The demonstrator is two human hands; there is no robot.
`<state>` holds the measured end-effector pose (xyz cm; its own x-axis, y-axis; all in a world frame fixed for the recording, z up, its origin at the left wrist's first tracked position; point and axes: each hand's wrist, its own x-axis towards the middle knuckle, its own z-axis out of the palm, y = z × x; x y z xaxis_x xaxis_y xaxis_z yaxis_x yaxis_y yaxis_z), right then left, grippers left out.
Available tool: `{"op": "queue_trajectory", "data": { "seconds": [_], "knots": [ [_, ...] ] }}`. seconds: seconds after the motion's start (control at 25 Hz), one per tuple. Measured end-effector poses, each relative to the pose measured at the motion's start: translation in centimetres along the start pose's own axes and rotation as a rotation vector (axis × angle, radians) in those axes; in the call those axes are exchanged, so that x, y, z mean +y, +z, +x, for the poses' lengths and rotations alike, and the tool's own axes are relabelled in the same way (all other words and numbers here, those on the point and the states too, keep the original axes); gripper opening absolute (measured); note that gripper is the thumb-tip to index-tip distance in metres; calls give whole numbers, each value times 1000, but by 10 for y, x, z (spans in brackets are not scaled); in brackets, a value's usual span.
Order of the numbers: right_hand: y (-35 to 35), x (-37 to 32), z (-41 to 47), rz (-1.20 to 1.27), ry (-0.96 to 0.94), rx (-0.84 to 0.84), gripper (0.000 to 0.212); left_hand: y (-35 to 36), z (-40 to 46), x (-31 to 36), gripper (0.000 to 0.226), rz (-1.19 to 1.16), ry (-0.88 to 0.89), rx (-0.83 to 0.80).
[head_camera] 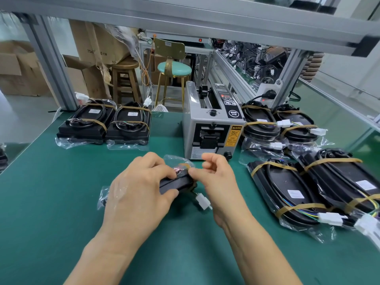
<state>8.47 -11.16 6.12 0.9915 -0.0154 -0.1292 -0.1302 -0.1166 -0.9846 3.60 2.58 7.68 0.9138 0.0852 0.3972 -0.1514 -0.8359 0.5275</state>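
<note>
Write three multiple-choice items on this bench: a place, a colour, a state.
1. Where does the grey tape dispenser stand?
A) on the table mat
B) on a stool
C) on the floor
2. What colour is that mat?
A) red
B) green
C) white
3. What does the left hand do?
A) lies flat
B) points upward
C) grips the black unit
Answers: 1 A, its base sits on the mat; 2 B, the surface is plainly green; 3 C, its fingers curl round the unit.

Green worktop, aluminium frame, wooden stool, teal bar stool, cardboard boxes
</note>
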Motion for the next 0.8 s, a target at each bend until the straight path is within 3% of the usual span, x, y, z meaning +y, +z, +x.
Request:
{"op": "queue_trajectory", "data": {
  "seconds": [0.2, 0.32, 0.44, 0.56, 0.64, 0.8],
  "knots": [
    [11, 5, -1, -79, -83, -39, 28, -2, 1, 0, 30, -9, 0, -15],
    [10, 5, 1, -51, -57, -50, 21, -6, 4, -5, 20, -128, -63, 13],
    [13, 4, -1, -149, -87, -68, 35, -8, 9, -8, 21, -209, -149, 43],
    [16, 4, -1, -157, -85, -51, 24, -7, 14, -4, 11, -105, -226, 13],
    [16, 4, 1, -117, -68, -57, 21, -7, 13, -3, 5, -44, -193, 6],
    [16, 6, 3, -171, -116, -86, 44, -7, 9, -6, 16, 44, 23, 53]
  ]
}}
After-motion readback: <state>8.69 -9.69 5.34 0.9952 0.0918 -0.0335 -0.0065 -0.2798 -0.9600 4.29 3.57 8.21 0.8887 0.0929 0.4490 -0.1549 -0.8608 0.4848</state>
